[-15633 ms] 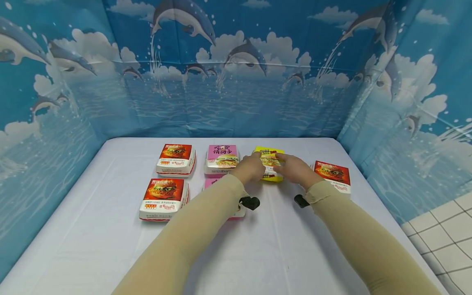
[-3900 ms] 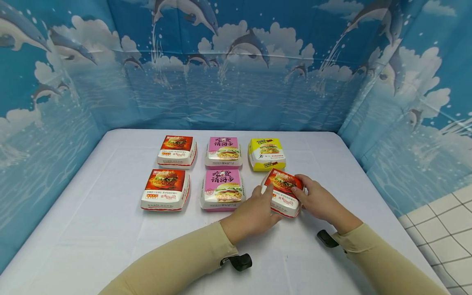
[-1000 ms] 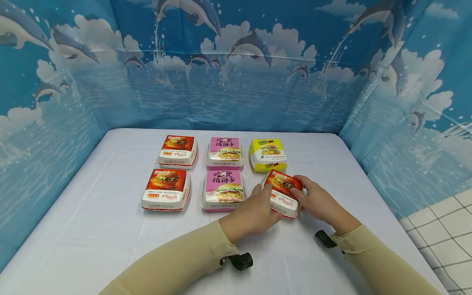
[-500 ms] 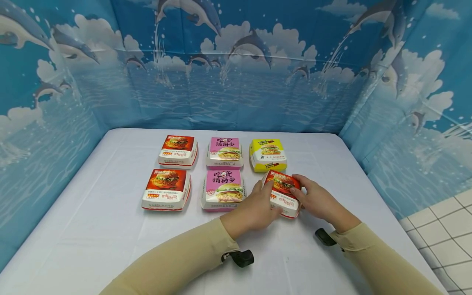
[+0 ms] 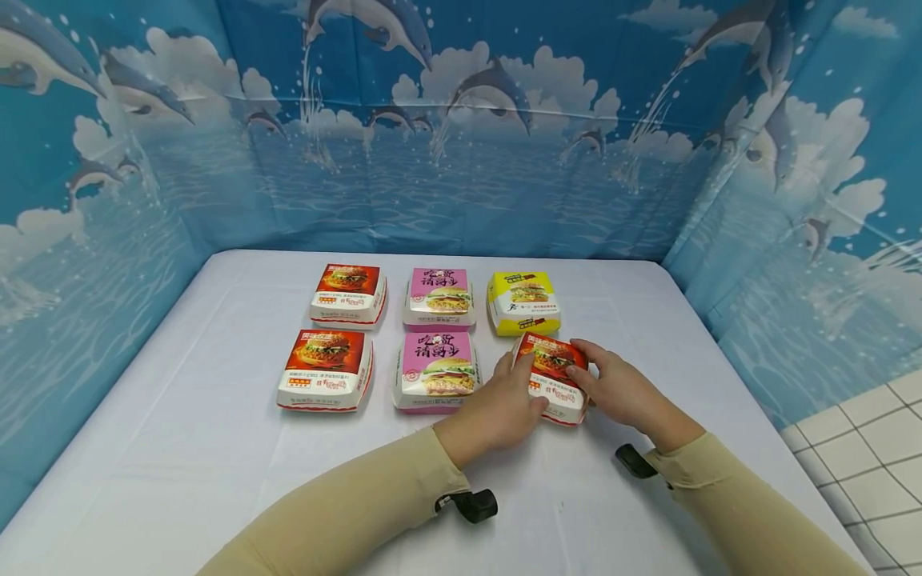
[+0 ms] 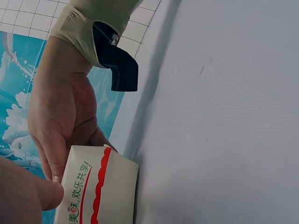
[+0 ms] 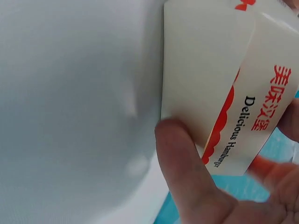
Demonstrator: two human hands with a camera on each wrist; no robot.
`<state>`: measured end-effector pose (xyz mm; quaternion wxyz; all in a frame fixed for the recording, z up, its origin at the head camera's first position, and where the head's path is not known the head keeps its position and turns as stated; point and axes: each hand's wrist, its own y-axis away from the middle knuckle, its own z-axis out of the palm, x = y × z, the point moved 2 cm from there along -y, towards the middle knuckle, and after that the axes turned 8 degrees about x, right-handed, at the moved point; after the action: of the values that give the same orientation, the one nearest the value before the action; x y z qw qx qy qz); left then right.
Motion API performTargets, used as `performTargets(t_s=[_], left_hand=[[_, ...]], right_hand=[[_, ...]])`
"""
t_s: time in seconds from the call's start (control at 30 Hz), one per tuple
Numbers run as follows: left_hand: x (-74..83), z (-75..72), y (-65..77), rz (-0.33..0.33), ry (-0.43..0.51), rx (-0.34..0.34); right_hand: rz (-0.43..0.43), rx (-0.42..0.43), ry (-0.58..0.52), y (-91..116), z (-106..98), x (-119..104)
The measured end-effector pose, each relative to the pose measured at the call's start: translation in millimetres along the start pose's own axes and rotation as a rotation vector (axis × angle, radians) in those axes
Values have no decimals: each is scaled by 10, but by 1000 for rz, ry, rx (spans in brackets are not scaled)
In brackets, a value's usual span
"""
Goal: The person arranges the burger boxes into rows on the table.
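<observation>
Both hands are at a red-and-white burger box (image 5: 553,392), which sits slightly turned in the near row, in front of the yellow burger box (image 5: 523,302). My left hand (image 5: 497,408) holds its left side, fingers along the edge and thumb at the near corner. From the right, my right hand (image 5: 625,390) grips it with the thumb on top and fingers down the side. In the right wrist view a fingertip (image 7: 175,140) lies low against the box's white side (image 7: 205,60). The left wrist view shows the left thumb (image 6: 44,193) close by the printed side.
Left of the held box lies a pink burger box (image 5: 437,372), with another pink box (image 5: 439,298) behind it. Two red burger boxes (image 5: 324,370) form the leftmost column. The white-covered table (image 5: 180,448) is backed by a blue dolphin curtain (image 5: 468,192).
Since the earliest frame, the hands have left the yellow box, and the red box has come from the far right into the near row. Lately it has turned slightly; the left thumb has drawn back.
</observation>
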<state>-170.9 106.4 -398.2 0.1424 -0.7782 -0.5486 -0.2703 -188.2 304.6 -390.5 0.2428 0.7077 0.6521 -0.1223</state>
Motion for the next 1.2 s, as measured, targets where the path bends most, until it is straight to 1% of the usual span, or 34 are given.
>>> performTargets(t_s=[0.17,0.27,0.53,0.67,0.87,1.2], left_hand=[[2,27,4,-2,-23,13],[4,35,6,2,-30,13],[0,54,12,15,-45,10],[1,58,17,14,-35,-1],[10,40,23,-2,1,-16],[31,-11,0,-33,48,-18]], right_hand=[[-19,71,27,32,-27,-23],[-31,92,44,63,-37,-38],[-67,70,69,119,-40,-62],[-63,59,75,118,-34,-63],[-60,52,76,99,-28,-55],[-57,30,80,83,-28,-46]])
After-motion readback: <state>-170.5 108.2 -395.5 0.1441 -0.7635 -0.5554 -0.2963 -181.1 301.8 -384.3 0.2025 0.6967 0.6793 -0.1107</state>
